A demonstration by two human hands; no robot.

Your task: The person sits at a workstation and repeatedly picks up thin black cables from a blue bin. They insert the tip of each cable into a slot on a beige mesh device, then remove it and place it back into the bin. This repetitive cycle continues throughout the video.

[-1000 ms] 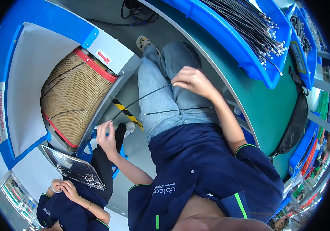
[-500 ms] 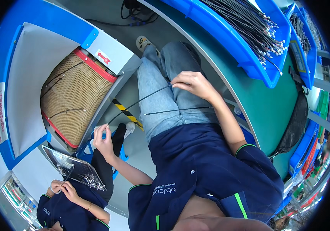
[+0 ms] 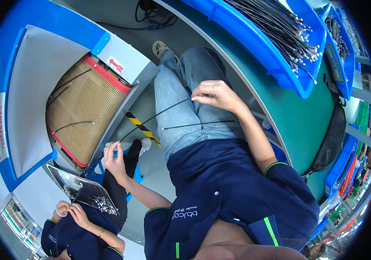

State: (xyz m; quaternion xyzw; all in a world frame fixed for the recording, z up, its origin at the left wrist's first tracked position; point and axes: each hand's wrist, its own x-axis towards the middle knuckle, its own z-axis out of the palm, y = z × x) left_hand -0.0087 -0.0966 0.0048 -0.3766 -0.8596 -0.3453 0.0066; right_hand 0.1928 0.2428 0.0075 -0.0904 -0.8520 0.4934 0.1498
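Note:
A thin black cable (image 3: 155, 115) is stretched between my two hands above my lap. My left hand (image 3: 115, 162) pinches its lower left end between thumb and fingers, beside the conveyor. Over my thighs, my right hand (image 3: 218, 95) pinches the other end, and its fingers hide the tip. A second black cable (image 3: 183, 126) lies across my jeans, below the held one. On the tan mesh conveyor belt (image 3: 92, 102) to the left rest several short black cables with small pale ends, including a curved cable (image 3: 73, 124) near the red edge.
Blue bins hold bundled black cables, the largest bin (image 3: 276, 65) on the green table (image 3: 280, 125) at right. A black pouch (image 3: 330, 136) lies there too. At lower left, a co-worker's hands (image 3: 70, 211) work beside a tray (image 3: 85, 188) of cables. A blue-and-white machine housing (image 3: 34, 99) surrounds the belt.
My left hand has shifted slightly left, keeping its end of the cable. My right hand is almost still. The cables on the belt have crept a little to the left.

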